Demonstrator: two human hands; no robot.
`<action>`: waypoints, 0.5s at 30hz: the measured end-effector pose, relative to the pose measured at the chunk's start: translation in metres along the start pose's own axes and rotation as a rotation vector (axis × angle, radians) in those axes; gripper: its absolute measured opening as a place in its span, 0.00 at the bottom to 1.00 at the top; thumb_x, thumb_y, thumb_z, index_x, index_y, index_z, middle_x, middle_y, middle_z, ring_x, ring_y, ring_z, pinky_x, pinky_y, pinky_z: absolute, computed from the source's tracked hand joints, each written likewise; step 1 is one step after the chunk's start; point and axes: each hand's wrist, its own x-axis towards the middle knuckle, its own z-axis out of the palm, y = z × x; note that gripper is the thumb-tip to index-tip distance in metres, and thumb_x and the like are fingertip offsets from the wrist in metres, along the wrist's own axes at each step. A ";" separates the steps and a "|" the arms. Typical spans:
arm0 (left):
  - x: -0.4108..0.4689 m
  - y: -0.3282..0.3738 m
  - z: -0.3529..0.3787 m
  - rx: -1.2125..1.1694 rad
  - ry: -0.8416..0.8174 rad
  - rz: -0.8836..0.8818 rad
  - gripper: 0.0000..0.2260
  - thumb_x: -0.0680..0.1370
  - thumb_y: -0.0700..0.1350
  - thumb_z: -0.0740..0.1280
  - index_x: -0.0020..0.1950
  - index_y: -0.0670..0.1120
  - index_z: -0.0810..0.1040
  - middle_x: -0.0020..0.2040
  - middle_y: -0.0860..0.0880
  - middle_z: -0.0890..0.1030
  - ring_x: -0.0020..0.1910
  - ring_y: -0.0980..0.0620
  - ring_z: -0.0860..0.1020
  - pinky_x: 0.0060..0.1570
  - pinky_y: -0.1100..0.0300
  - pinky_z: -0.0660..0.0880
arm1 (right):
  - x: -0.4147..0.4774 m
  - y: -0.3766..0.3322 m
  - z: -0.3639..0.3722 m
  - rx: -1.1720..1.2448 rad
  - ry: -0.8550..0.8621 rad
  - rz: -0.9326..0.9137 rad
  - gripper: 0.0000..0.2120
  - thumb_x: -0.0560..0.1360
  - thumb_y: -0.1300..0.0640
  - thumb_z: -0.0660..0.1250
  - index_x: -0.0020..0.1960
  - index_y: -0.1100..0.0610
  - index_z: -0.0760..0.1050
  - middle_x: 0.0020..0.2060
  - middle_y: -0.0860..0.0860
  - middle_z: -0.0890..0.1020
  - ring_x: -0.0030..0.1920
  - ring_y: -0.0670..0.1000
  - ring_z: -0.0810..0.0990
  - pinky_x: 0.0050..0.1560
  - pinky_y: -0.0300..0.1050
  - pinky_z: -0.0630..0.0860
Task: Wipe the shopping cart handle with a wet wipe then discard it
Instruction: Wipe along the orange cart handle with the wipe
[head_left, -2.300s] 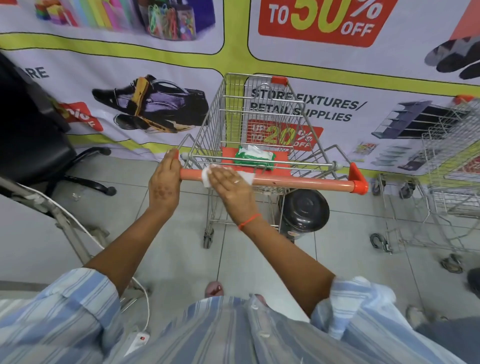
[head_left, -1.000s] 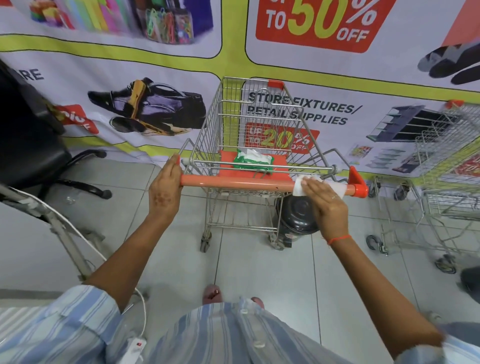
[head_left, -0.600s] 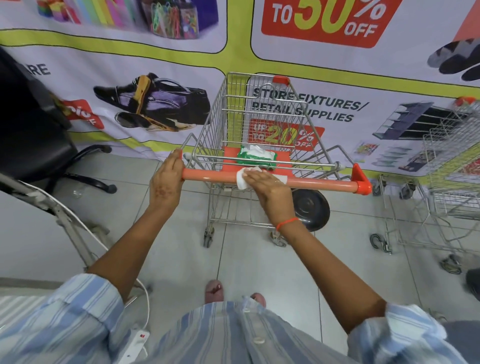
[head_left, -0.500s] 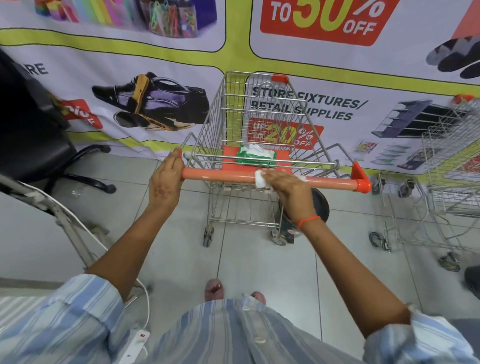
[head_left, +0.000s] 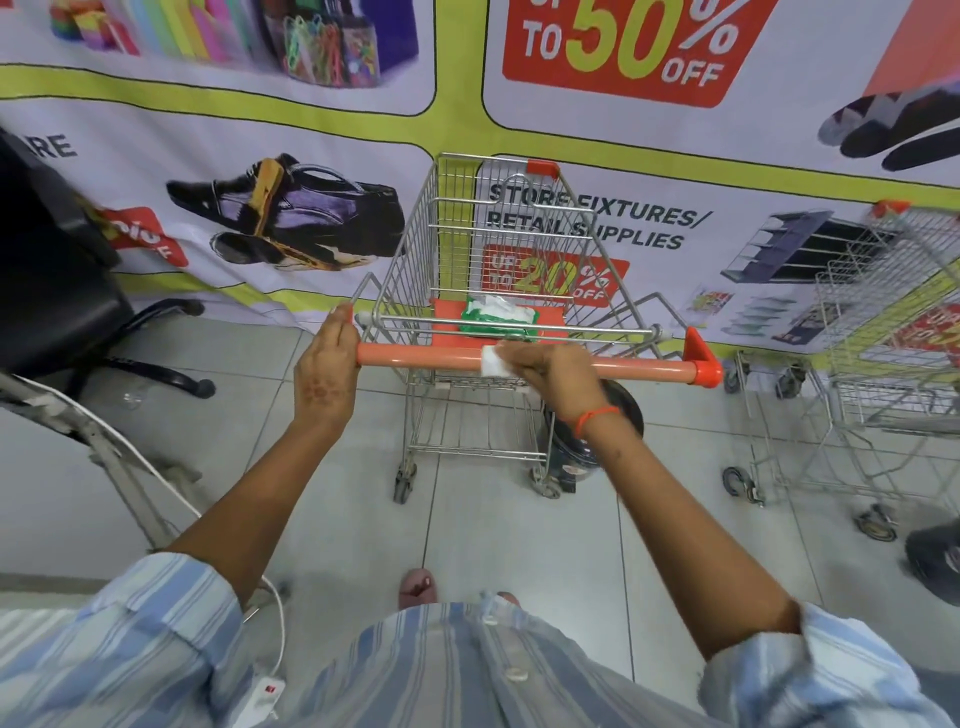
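Your right hand (head_left: 556, 371), fingers pressing the wet wipe (head_left: 493, 361) onto the cart handle (head_left: 415, 356), has slid back toward mid-bar after reaching the right end. Left hand (head_left: 324, 371) stays clenched at the left end. Wiping continues; discarding not yet begun.

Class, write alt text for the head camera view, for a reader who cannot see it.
The right hand presses a white wet wipe on a shopping cart's orange handle, while the left hand grips its left end. A green wipes pack lies in the cart.
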 end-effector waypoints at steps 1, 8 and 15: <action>0.002 -0.002 0.002 0.010 0.002 0.020 0.24 0.70 0.28 0.71 0.65 0.34 0.71 0.69 0.37 0.71 0.61 0.35 0.75 0.49 0.42 0.78 | 0.011 -0.012 0.014 -0.018 -0.029 -0.039 0.14 0.74 0.61 0.69 0.59 0.57 0.79 0.58 0.55 0.82 0.59 0.54 0.81 0.65 0.49 0.75; 0.005 -0.005 0.007 -0.064 0.063 -0.016 0.21 0.81 0.55 0.54 0.68 0.46 0.72 0.66 0.45 0.76 0.64 0.46 0.74 0.58 0.64 0.72 | 0.047 -0.084 0.084 -0.100 -0.033 -0.222 0.15 0.76 0.58 0.64 0.62 0.55 0.77 0.61 0.53 0.81 0.61 0.55 0.80 0.59 0.51 0.78; 0.003 -0.008 0.001 0.081 -0.029 0.071 0.28 0.64 0.27 0.75 0.63 0.32 0.73 0.64 0.35 0.76 0.59 0.37 0.78 0.47 0.46 0.80 | 0.001 -0.013 0.050 -0.248 0.209 -0.348 0.19 0.66 0.69 0.72 0.56 0.58 0.81 0.54 0.56 0.85 0.53 0.56 0.84 0.59 0.52 0.77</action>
